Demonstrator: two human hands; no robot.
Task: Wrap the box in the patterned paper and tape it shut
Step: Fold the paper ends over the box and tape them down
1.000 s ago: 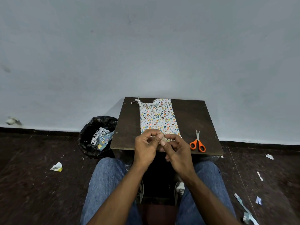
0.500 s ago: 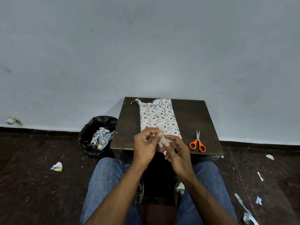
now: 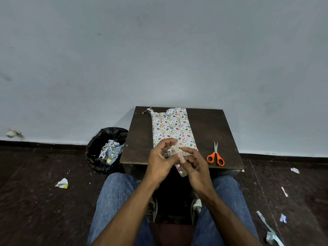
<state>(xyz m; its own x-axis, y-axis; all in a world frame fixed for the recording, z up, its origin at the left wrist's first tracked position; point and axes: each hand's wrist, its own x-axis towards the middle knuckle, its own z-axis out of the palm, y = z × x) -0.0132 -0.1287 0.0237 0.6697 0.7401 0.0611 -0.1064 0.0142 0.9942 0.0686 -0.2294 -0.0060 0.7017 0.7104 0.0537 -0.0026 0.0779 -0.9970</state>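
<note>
A long box wrapped in white paper with small coloured prints (image 3: 171,127) lies lengthwise on a small dark table (image 3: 205,128), its far end loosely crumpled. My left hand (image 3: 160,160) and my right hand (image 3: 194,161) meet over the table's near edge. Between them is a small pale roll of tape (image 3: 174,151) with a strip of tape (image 3: 181,171) hanging down from it. My left fingers curl round the roll and my right thumb and fingers pinch the strip. The box's near end is hidden behind my hands.
Orange-handled scissors (image 3: 215,156) lie at the table's near right. A black bin bag (image 3: 104,148) full of paper scraps stands left of the table. Paper scraps (image 3: 62,183) litter the dark floor. My knees in jeans (image 3: 117,196) are below the table.
My hands have drawn slightly apart and a strip of tape now hangs between them; the right hand has moved down and toward me. The box and scissors have not moved.
</note>
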